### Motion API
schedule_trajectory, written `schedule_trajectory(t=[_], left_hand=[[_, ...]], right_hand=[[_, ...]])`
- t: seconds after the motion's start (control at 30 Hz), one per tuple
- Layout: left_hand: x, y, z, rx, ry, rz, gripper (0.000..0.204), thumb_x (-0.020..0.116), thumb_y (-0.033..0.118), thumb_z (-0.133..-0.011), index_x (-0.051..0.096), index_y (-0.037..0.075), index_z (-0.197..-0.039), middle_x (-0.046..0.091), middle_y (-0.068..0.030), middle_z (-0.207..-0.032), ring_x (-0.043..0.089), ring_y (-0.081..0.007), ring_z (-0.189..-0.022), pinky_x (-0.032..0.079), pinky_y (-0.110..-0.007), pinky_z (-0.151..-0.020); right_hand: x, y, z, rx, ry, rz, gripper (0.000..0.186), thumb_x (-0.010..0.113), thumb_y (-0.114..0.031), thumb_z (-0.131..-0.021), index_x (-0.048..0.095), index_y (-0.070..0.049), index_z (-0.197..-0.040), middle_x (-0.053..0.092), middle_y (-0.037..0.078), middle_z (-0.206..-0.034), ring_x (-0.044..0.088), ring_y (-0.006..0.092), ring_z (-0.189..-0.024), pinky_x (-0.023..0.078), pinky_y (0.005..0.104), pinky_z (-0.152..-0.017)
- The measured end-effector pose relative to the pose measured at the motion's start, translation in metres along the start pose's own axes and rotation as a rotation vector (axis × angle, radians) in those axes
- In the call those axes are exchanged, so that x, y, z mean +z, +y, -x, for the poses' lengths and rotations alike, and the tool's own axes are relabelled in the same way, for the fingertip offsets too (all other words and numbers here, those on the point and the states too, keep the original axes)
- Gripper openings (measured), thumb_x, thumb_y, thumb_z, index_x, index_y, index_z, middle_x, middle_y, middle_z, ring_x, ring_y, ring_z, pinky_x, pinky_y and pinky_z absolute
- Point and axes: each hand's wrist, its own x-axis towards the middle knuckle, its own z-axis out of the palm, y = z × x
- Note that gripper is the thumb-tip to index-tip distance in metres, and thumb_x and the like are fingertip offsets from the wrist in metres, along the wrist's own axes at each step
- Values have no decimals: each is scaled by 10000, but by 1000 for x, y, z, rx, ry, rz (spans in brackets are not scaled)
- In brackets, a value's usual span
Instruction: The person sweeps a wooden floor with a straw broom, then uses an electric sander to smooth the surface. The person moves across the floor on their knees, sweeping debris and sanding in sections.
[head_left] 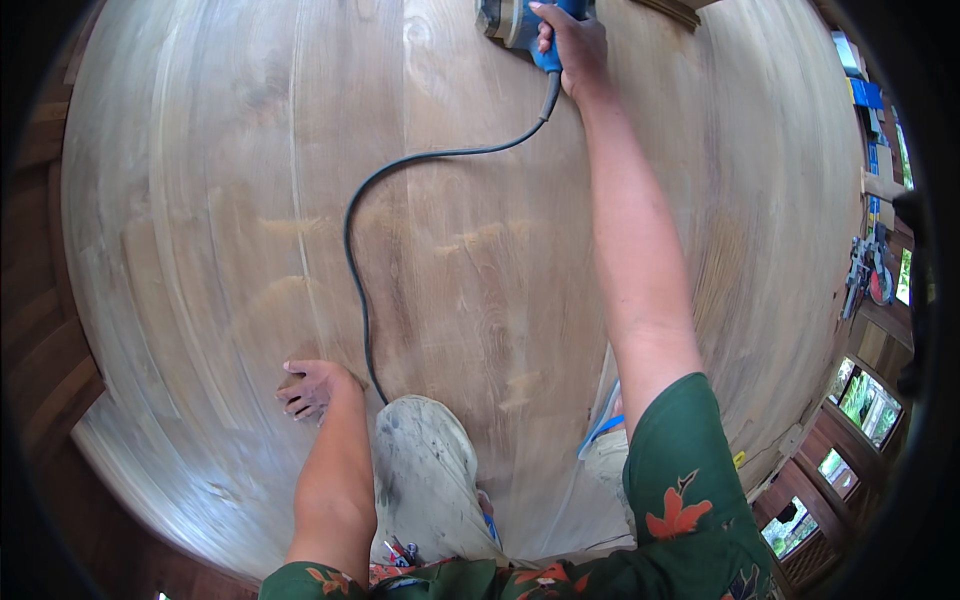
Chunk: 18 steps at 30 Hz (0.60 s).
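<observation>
My right hand (pixel 575 50) is stretched far forward, wrapped round the blue body of a power sander (pixel 520 28) that rests on the wooden plank floor (pixel 470 260). The tool's top is cut off by the upper edge of the view. From its rear end a dark cord (pixel 352 215) snakes back across the boards to my knee. My left hand (pixel 312 388) is low on the left beside that knee, fingers spread, on or just over the planks. A small brownish patch shows by its fingers; I cannot tell what it is.
Pale sawdust (pixel 480 238) lies in streaks over the boards. My trouser leg (pixel 425 470) is at the lower middle. Dark wooden panelling (pixel 35 300) bounds the left. Along the right edge lie tools (pixel 870 270) and blue boxes (pixel 866 94), with windows (pixel 865 405) below. A wooden piece (pixel 672 12) stands at the top.
</observation>
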Motion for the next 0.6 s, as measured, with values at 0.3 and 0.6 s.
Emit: schedule_trajectory(t=[0.3, 0.6], left_hand=[[12, 7, -1, 3, 70, 41, 931, 339, 773, -980, 274, 152, -1670, 181, -229, -1742, 143, -445, -1612, 125, -703, -1234], [12, 18, -1, 37, 76, 106, 940, 369, 737, -972, 278, 102, -1659, 173, -261, -1732, 127, -464, -1607, 121, -702, -1235]], right_hand=[[-10, 1, 108, 36, -6, -11, 220, 813, -170, -867, 622, -63, -891, 590, 2, -669, 539, 98, -545, 445, 269, -533], [-33, 28, 212, 40, -32, 26, 211, 801, -179, -878, 618, -74, -875, 596, -3, -666, 540, 90, -530, 434, 255, -514]])
